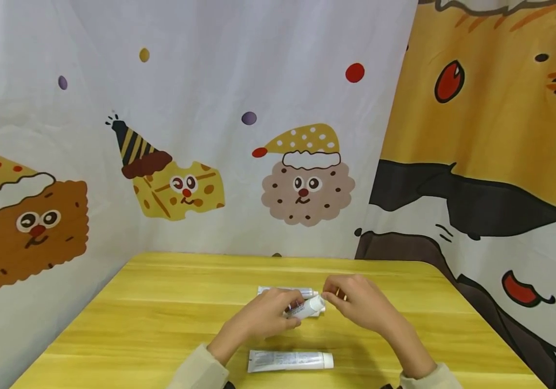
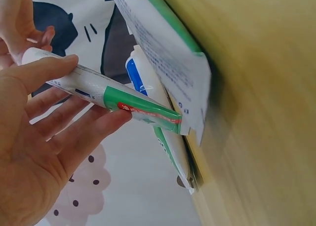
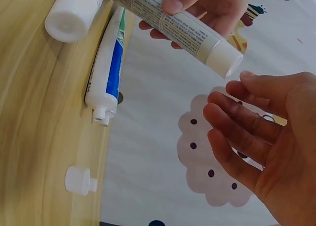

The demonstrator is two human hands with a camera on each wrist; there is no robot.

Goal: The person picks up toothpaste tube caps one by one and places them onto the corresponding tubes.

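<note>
Aloft over a yellow wood-grained table (image 1: 161, 302), a slim white-and-green squeeze tube (image 3: 185, 36) tilts in the left hand (image 1: 265, 316), pinched between thumb and fingers, while the right hand (image 1: 358, 303), loosely bent with fingers parted and holding nothing, hovers just beside its round white cap (image 3: 224, 58). Below, a silvery-white capped tube (image 1: 285, 361) lies nearest the person, and a white, blue and green tube (image 3: 111, 63) rests farther off, near a small white plastic piece (image 3: 78, 180). Opaque walls hide the tubes' contents.
</note>
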